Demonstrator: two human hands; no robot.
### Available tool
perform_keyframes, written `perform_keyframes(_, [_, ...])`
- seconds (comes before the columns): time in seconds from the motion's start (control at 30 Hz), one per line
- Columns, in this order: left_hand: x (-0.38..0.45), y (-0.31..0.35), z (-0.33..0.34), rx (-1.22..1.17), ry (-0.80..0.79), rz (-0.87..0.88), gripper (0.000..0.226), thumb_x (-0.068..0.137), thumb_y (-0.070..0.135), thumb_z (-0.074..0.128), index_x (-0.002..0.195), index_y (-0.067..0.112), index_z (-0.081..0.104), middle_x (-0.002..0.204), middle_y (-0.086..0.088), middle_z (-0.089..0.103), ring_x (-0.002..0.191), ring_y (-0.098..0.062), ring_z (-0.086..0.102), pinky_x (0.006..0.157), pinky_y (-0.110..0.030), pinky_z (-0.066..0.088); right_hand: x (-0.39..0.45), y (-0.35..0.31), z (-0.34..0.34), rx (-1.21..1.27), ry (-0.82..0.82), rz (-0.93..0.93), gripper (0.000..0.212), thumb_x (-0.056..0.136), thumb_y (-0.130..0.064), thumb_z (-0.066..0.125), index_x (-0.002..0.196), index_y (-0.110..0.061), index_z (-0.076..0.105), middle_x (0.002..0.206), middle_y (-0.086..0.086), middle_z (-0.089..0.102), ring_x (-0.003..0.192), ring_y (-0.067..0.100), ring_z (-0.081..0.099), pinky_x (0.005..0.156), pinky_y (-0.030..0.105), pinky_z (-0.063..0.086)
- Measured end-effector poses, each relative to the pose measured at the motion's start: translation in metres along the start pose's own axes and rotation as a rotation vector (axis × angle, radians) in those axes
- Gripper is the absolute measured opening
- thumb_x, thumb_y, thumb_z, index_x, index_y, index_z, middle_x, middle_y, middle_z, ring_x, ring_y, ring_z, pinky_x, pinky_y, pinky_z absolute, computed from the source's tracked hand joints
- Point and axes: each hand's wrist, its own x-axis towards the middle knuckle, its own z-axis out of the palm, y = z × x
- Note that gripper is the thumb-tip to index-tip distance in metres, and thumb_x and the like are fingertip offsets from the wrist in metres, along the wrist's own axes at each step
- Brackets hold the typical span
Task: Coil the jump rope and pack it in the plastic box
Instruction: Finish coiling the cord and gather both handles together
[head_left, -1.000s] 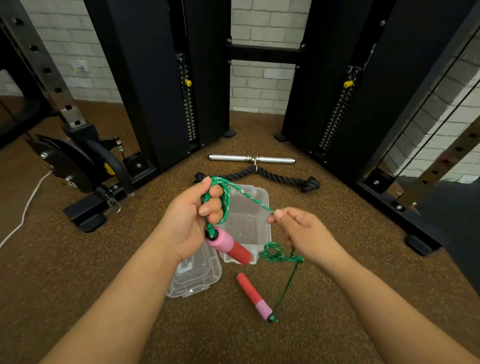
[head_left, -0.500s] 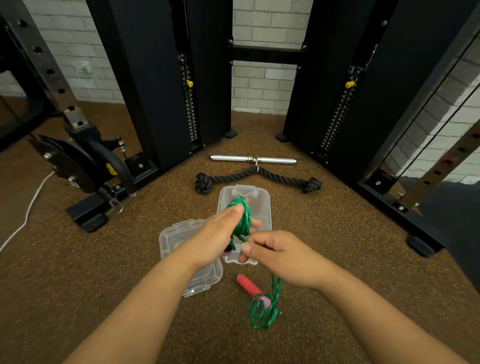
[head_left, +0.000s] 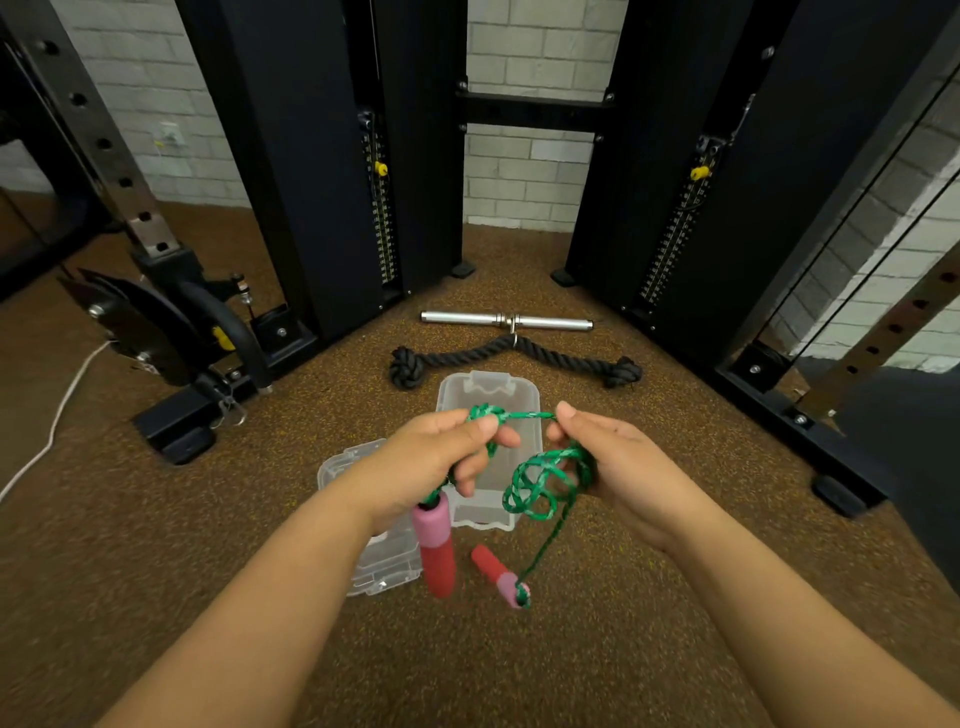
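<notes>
My left hand (head_left: 434, 460) grips coils of the green jump rope (head_left: 540, 480), and one pink-and-red handle (head_left: 435, 545) hangs below its fist. My right hand (head_left: 615, 470) pinches the rope just right of the left, with loose loops dangling under it. A short stretch of rope runs taut between the two hands. The rope's free end drops to the second handle (head_left: 498, 574), which lies on the floor. The clear plastic box (head_left: 488, 392) sits open on the floor behind my hands. Its clear lid (head_left: 382, 564) lies to the left, partly hidden by my left wrist.
A black tricep rope (head_left: 514, 356) and a chrome bar (head_left: 506, 320) lie on the brown carpet beyond the box. Black cable-machine towers (head_left: 332, 156) stand left and right, with base feet (head_left: 176, 434) low on both sides. A white cord (head_left: 52, 415) runs at far left.
My hands have drawn apart from where they met half a second ago. The handle in the left hand now hangs straight down, and the loose loops sit higher under my right hand.
</notes>
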Motion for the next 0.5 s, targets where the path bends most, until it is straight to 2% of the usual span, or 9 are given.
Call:
perform_keyframes(0.1, [0.002,0.000,-0.007,-0.104,0.137,0.027,0.031,0.099,0.029,0.039,0.089,0.012,0.064,0.050,0.008,0.039,0.048,-0.007,0.041,0.057,-0.021,0.039,0.000,0.003,-0.003,-0.049,-0.120,0.038,0.029,0.096,-0.030,0.047,0.097,-0.018,0.074,0.065,-0.004,0.058,0.058,0.009,0.048,0.065,0.022,0.043])
perform_keyframes(0.2, [0.004,-0.001,-0.012,-0.231,0.241,0.028,0.030,0.099,0.029,0.040,0.084,0.012,0.060,0.048,0.009,0.038,0.048,-0.008,0.037,0.053,-0.019,0.038,-0.001,0.004,-0.007,-0.123,-0.211,0.033,0.027,0.097,-0.016,0.048,0.114,-0.009,0.069,0.077,-0.001,0.063,0.068,0.008,0.056,0.068,0.018,0.050])
perform_keyframes(0.27, [0.005,-0.002,-0.013,-0.266,0.300,0.019,0.029,0.099,0.030,0.041,0.083,0.013,0.060,0.048,0.009,0.039,0.047,-0.007,0.037,0.055,-0.021,0.036,0.000,0.005,-0.008,-0.208,-0.147,0.005,0.024,0.095,-0.011,0.053,0.112,-0.008,0.069,0.085,0.007,0.069,0.075,0.013,0.063,0.073,0.022,0.054])
perform_keyframes(0.33, [0.006,-0.004,-0.014,-0.268,0.351,0.006,0.029,0.098,0.029,0.042,0.082,0.013,0.059,0.047,0.009,0.039,0.045,-0.006,0.039,0.057,-0.024,0.034,0.001,0.007,-0.010,-0.313,-0.011,-0.061,0.019,0.091,-0.011,0.059,0.105,-0.010,0.072,0.092,0.014,0.074,0.080,0.020,0.069,0.081,0.029,0.058])
perform_keyframes(0.4, [0.008,-0.006,-0.015,-0.247,0.400,-0.008,0.029,0.098,0.030,0.042,0.081,0.014,0.059,0.045,0.009,0.039,0.043,-0.006,0.039,0.057,-0.026,0.034,0.000,0.007,-0.011,-0.368,0.090,-0.136,0.016,0.087,-0.013,0.065,0.100,-0.014,0.074,0.092,0.011,0.076,0.084,0.017,0.071,0.086,0.035,0.057])
perform_keyframes(0.5, [0.011,-0.009,-0.019,-0.251,0.478,-0.039,0.030,0.098,0.030,0.043,0.079,0.014,0.059,0.045,0.009,0.038,0.044,-0.008,0.038,0.057,-0.027,0.033,-0.002,0.001,-0.015,-0.280,0.138,-0.226,0.014,0.079,-0.006,0.072,0.093,-0.009,0.072,0.092,0.013,0.073,0.078,0.014,0.066,0.078,0.024,0.056])
